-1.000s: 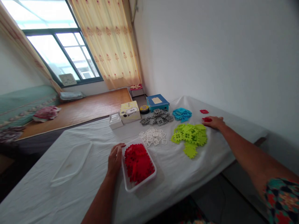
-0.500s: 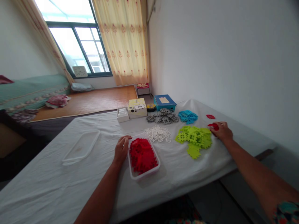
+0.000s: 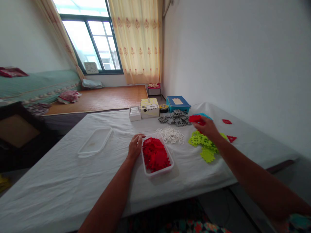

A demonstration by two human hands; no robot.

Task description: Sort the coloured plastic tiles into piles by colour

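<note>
My left hand [image 3: 135, 146] is at the upper left corner of a clear plastic container [image 3: 148, 174], fingers closed on its rim. Inside lie many red toothed building pieces [image 3: 156, 154]. My right hand [image 3: 206, 125] is raised over the table, pinching red building pieces [image 3: 195, 118] between thumb and fingers; how many is unclear. Behind it, blue pieces [image 3: 204, 115] are partly hidden, and its wrist covers part of a lime green pile [image 3: 207, 154]. A red triangular piece [image 3: 231, 138] and a red toothed piece [image 3: 226, 121] lie on the cloth at the right.
White square frames [image 3: 171, 134] and grey pieces [image 3: 176, 118] lie beyond the container. A blue box [image 3: 178, 104], a round tin [image 3: 164, 108], a yellow box [image 3: 150, 108] and a small white box [image 3: 134, 114] stand at the back. A clear lid [image 3: 96, 141] lies left.
My right hand has lifted from the right side and moved left with red pieces in it. A red triangular piece now shows beside the green pile. My left hand stays at the container.
</note>
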